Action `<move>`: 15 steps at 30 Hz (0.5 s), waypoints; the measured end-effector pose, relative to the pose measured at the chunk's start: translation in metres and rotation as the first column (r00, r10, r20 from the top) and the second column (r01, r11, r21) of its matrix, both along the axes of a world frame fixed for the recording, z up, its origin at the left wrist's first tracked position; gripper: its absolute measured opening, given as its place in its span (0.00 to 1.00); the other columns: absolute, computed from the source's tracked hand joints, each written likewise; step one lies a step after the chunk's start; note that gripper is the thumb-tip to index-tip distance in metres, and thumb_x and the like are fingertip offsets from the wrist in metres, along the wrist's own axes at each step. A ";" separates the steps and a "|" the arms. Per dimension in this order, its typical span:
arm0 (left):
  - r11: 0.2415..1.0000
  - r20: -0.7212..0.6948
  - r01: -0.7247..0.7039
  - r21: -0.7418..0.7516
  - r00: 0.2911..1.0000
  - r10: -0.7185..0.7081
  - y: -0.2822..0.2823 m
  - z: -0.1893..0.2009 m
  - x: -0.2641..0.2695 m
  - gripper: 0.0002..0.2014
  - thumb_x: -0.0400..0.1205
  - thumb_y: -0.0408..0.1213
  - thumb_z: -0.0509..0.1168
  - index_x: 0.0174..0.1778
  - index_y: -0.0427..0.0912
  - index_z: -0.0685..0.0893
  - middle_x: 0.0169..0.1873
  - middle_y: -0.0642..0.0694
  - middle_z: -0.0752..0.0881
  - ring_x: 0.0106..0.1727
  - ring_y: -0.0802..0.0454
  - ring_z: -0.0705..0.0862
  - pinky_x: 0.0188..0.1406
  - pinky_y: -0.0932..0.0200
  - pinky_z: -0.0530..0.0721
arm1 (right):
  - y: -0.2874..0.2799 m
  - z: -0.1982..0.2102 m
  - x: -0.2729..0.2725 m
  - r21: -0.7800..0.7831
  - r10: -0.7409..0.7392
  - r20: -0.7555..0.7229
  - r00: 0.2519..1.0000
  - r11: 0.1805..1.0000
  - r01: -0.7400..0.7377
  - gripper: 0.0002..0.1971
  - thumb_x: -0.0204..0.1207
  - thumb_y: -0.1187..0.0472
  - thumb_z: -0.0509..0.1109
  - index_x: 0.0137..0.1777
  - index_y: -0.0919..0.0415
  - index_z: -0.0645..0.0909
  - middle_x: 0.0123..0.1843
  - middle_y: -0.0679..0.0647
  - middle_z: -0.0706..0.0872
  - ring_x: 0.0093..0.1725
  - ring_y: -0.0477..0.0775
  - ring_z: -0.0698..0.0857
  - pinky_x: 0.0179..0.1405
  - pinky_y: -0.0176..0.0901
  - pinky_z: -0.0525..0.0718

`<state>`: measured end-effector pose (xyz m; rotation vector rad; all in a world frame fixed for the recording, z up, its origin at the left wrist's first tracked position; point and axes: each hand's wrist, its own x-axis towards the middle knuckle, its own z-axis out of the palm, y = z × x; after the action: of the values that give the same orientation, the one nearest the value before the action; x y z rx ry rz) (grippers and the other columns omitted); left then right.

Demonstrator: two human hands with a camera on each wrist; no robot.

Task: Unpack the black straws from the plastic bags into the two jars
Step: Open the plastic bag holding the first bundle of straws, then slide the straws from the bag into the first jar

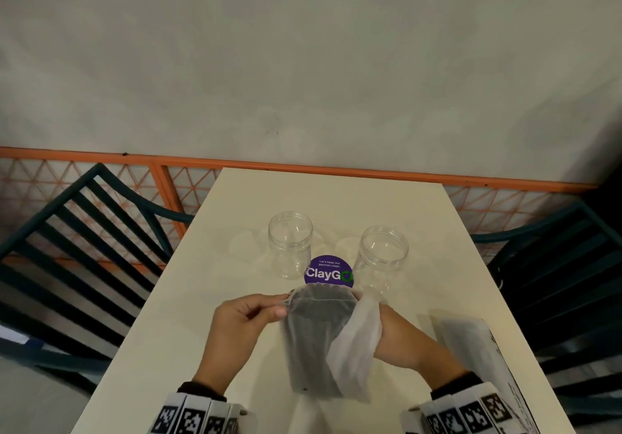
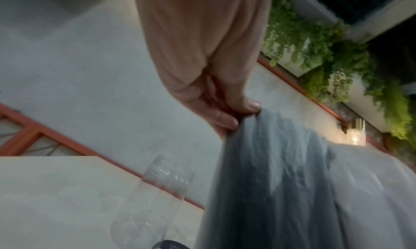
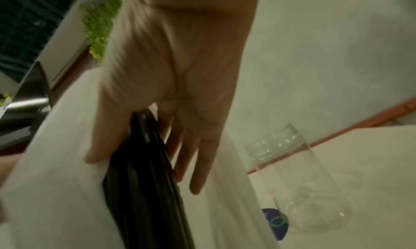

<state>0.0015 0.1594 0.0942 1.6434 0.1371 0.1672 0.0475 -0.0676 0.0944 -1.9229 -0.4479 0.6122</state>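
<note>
Two clear open jars stand upright mid-table, the left jar [image 1: 290, 245] [image 2: 166, 188] and the right jar [image 1: 382, 256] [image 3: 290, 165]. In front of them I hold a translucent plastic bag [image 1: 313, 342] [image 2: 281, 181] above the table, dark with black straws [image 3: 146, 208]. My left hand [image 1: 279, 305] [image 2: 245, 116] pinches the bag's top left edge between thumb and fingers. My right hand [image 1: 400, 332] [image 3: 144, 172] reaches into the bag's open side. Its thumb and fingers close on the straw bundle. In the head view a fold of plastic hides the right fingers.
A second plastic bag [image 1: 471, 346] lies at the table's right front. A purple round sticker [image 1: 328, 273] is on the cream table [image 1: 208, 299] between the jars. Dark slatted chairs [image 1: 84, 248] flank both sides. An orange rail and a wall stand behind the table.
</note>
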 end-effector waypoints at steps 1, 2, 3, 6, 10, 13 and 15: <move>1.000 0.004 -0.027 -0.008 1.000 0.027 -0.003 0.000 0.002 0.16 0.69 0.20 0.71 0.30 0.48 0.92 0.35 0.50 0.93 0.41 0.56 0.90 0.43 0.68 0.86 | -0.003 -0.004 0.001 -0.030 -0.039 0.007 0.999 0.999 0.039 0.20 0.70 0.55 0.72 0.62 0.53 0.75 0.51 0.50 0.82 0.55 0.53 0.82 0.61 0.46 0.79; 0.999 0.001 -0.038 -0.010 0.999 0.038 -0.004 0.000 0.003 0.14 0.68 0.20 0.72 0.28 0.46 0.91 0.32 0.49 0.93 0.38 0.56 0.90 0.42 0.69 0.86 | -0.006 -0.006 0.002 -0.072 -0.068 0.010 0.998 0.995 0.068 0.17 0.72 0.63 0.71 0.60 0.63 0.78 0.45 0.50 0.81 0.49 0.52 0.81 0.57 0.46 0.81; 0.999 -0.001 -0.032 -0.021 0.999 0.032 -0.006 0.001 0.004 0.13 0.68 0.20 0.72 0.27 0.44 0.90 0.30 0.48 0.92 0.36 0.56 0.89 0.40 0.69 0.86 | -0.010 -0.009 0.003 -0.100 -0.093 0.016 0.996 0.990 0.094 0.14 0.71 0.66 0.72 0.56 0.70 0.80 0.40 0.48 0.81 0.43 0.49 0.81 0.51 0.43 0.81; 0.999 0.017 -0.038 -0.032 0.999 0.038 -0.006 -0.003 0.005 0.10 0.70 0.20 0.70 0.28 0.39 0.88 0.26 0.47 0.91 0.31 0.57 0.87 0.37 0.69 0.86 | -0.014 -0.013 0.002 -0.122 -0.104 0.081 0.991 0.986 0.113 0.10 0.69 0.67 0.75 0.36 0.54 0.76 0.30 0.43 0.79 0.33 0.43 0.79 0.36 0.25 0.78; 0.988 0.007 -0.130 -0.085 0.991 0.131 -0.001 -0.017 0.005 0.06 0.75 0.23 0.67 0.32 0.32 0.81 0.28 0.44 0.88 0.33 0.54 0.89 0.40 0.68 0.87 | -0.012 -0.010 0.001 -0.115 -0.138 0.187 0.973 0.980 0.161 0.17 0.69 0.71 0.70 0.32 0.47 0.73 0.26 0.41 0.81 0.28 0.37 0.78 0.30 0.25 0.74; 0.988 0.001 -0.103 -0.114 0.995 0.104 -0.001 -0.025 0.001 0.02 0.75 0.24 0.67 0.38 0.31 0.80 0.31 0.47 0.90 0.36 0.55 0.89 0.44 0.67 0.87 | -0.007 -0.015 -0.001 -0.065 -0.169 0.232 0.958 0.980 0.188 0.13 0.68 0.70 0.73 0.37 0.49 0.77 0.29 0.36 0.85 0.31 0.35 0.82 0.32 0.23 0.76; 0.989 -0.004 0.017 -0.147 1.000 -0.018 0.000 -0.032 -0.003 0.09 0.72 0.25 0.71 0.47 0.37 0.82 0.38 0.50 0.90 0.41 0.56 0.87 0.44 0.67 0.85 | -0.005 -0.022 -0.001 -0.031 -0.212 0.218 0.953 0.974 0.223 0.09 0.69 0.67 0.74 0.48 0.57 0.81 0.40 0.46 0.88 0.41 0.45 0.86 0.39 0.27 0.81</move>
<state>-0.0011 0.1594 0.0618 1.4980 0.1361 0.1362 0.0464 -0.0725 0.0721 -2.0668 -0.3486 0.2780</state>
